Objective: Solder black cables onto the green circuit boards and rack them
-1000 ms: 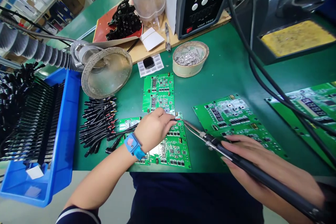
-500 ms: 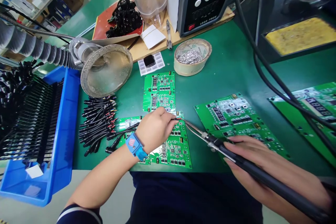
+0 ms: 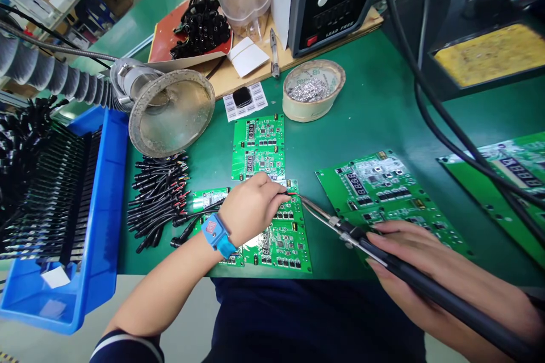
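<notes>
My left hand (image 3: 251,204), with a blue wrist strap (image 3: 218,235), pinches a black cable whose red wire end (image 3: 292,193) lies at the right edge of a green circuit board (image 3: 283,247). My right hand (image 3: 443,278) is wrapped round a black soldering iron (image 3: 409,272). The iron's metal tip meets the board edge beside the wire end. Another green board (image 3: 259,147) lies just beyond, and one more (image 3: 374,181) is to the right. A pile of black cables (image 3: 157,201) sits left of my left hand.
A round fume hood (image 3: 172,113) hangs at the left above a blue bin (image 3: 96,210). Behind stand a bowl of solder bits (image 3: 313,91) and a soldering station (image 3: 336,5). Thick cords (image 3: 426,102) cross the right side, near a yellow sponge (image 3: 494,59).
The view has shifted very slightly. Both hands keep nearly the same place and hold, with the iron's tip still at the board edge.
</notes>
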`<action>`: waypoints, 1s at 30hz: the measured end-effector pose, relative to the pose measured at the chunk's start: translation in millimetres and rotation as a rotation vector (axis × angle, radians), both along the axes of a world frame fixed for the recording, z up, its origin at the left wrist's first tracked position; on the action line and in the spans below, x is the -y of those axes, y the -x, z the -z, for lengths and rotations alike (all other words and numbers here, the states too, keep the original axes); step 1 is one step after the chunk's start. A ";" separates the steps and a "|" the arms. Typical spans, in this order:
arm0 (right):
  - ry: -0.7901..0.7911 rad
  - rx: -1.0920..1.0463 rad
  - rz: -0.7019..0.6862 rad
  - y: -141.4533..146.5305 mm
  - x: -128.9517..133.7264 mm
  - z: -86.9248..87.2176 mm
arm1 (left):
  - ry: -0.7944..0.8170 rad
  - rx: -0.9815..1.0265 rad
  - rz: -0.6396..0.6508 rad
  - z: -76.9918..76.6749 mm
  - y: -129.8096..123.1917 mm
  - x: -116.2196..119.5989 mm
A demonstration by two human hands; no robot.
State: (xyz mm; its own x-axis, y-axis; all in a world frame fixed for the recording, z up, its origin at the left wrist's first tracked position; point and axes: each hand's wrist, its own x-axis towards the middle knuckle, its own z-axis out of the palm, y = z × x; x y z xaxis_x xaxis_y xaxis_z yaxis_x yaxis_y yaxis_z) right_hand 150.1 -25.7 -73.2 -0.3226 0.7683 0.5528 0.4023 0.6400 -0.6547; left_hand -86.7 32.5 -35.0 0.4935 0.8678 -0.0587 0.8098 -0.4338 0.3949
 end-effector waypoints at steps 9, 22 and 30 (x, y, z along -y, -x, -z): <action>-0.028 0.038 -0.010 1.6 -3.3 -3.0 | -0.013 -0.003 -0.032 0.8 -3.3 1.6; 0.036 0.057 -0.018 -1.0 3.6 13.5 | -0.043 -0.055 -0.104 1.1 -12.1 6.3; 0.050 0.051 -0.006 -0.9 6.2 12.5 | -0.007 0.025 -0.141 4.0 -14.0 6.4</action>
State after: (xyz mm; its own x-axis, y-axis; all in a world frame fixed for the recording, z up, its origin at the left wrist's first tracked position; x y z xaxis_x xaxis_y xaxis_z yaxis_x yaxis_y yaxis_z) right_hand 150.9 -31.9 -85.7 -0.3538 0.7928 0.4963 0.4326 0.6091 -0.6647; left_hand -72.7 26.1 -39.0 0.3678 0.9289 -0.0421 0.8530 -0.3190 0.4130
